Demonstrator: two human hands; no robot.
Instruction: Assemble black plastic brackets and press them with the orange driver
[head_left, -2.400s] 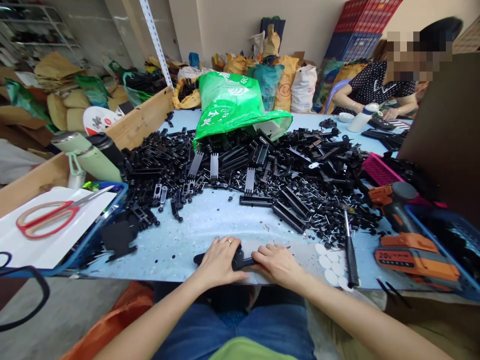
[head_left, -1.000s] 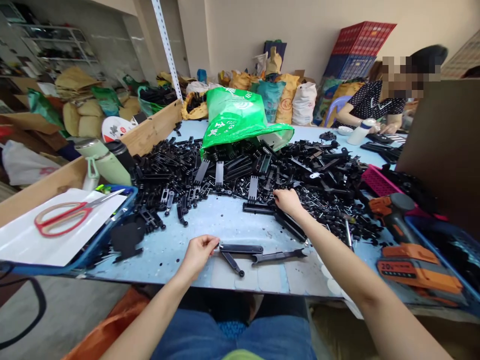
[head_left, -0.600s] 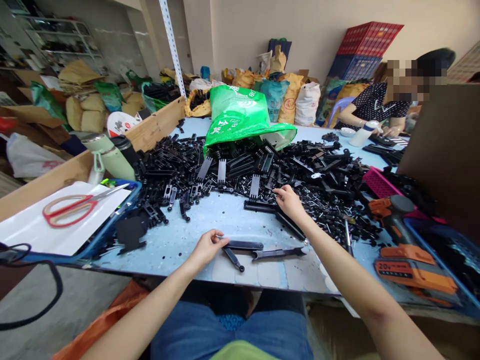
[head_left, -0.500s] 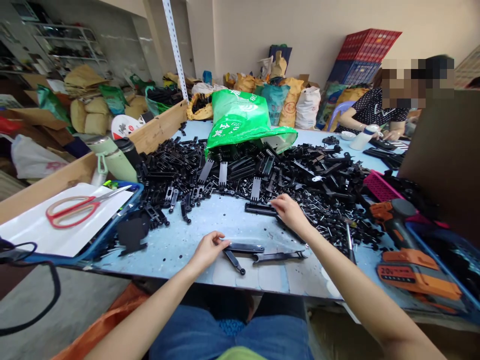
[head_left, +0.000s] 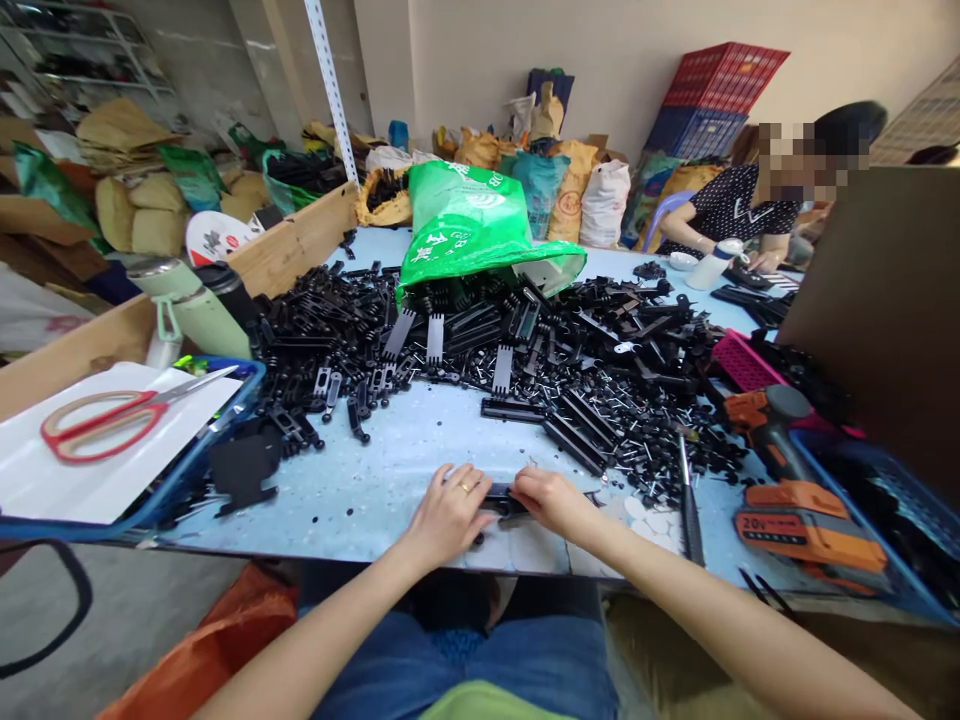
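Near the table's front edge, my left hand (head_left: 450, 512) is curled over the left end of a long black bar-like part (head_left: 498, 491) that lies on the table. My right hand (head_left: 553, 502) is at the bar's right end, thumb and fingertips pressed together; anything between them is too small or hidden to make out. Most of the bar is covered by my fingers. The smaller black parts under and beside my hands are largely hidden. Beyond my hands, several black channel-shaped bars (head_left: 574, 444) lie in front of a heap of black parts (head_left: 457, 340).
A green sack (head_left: 469, 220) lies open on the heap. Red-handled scissors (head_left: 105, 425) rest on white paper in a blue tray at left, by a green bottle (head_left: 195, 310). A hammer (head_left: 690, 510) and an orange power drill (head_left: 810, 530) are at right. Another person (head_left: 742, 210) sits beyond.
My right hand has come back from beside the pins at the heap to the bar near the front edge. My left hand has shifted right and now covers more of the bar. The view has turned slightly.
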